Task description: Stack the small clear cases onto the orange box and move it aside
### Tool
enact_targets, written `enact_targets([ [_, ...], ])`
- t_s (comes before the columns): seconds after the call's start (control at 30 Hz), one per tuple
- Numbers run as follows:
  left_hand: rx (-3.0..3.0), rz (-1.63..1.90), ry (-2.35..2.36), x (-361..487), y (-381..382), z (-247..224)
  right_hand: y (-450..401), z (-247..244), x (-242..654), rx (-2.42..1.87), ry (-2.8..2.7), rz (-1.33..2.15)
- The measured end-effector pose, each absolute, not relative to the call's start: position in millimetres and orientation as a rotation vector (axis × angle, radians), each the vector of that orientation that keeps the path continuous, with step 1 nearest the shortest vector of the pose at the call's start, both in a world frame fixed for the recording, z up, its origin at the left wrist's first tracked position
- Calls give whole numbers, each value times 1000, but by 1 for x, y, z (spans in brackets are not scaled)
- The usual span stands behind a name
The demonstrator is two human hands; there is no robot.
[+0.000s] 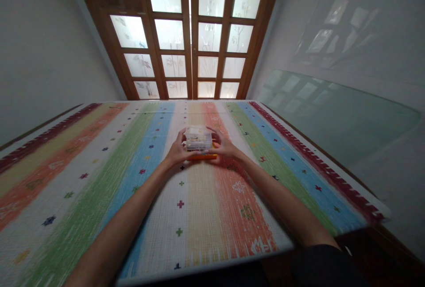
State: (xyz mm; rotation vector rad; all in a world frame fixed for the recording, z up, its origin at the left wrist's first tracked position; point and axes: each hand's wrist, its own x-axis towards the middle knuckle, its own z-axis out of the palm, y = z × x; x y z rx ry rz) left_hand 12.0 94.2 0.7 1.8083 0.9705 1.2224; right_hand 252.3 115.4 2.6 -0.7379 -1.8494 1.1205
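A clear plastic box (198, 139) with small things inside sits near the middle of the table, over a flat orange item (203, 157). My left hand (178, 150) is curved around the box's left side, its thumb along the front. On the right side my right hand (224, 144) grips the same box, thumb at the front and fingers toward the back. Both thumbs come close together at the box's front edge. What exactly fills the box is too small to tell.
A striped cloth (202, 203) covers the table, which reaches to wooden doors with glass panes (175, 41) at the back. White walls stand on both sides. A pale green glass panel (335, 110) is at the right wall.
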Motion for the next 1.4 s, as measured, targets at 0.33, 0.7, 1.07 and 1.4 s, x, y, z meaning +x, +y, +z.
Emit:
enact_targets([
  [0.33, 1854, 1245, 999, 15, 101, -6, 122, 9, 253, -769, -1839, 1103],
  [0.7, 1824, 1242, 972, 18, 101, -5, 129, 32, 233, -763, -1822, 897],
  [1.07, 1782, 1244, 1001, 17, 104, -6, 127, 33, 248, -767, -1806, 982],
  [1.4, 1711, 1222, 967, 15, 105, -7, 130, 30, 246, -779, -1811, 976],
])
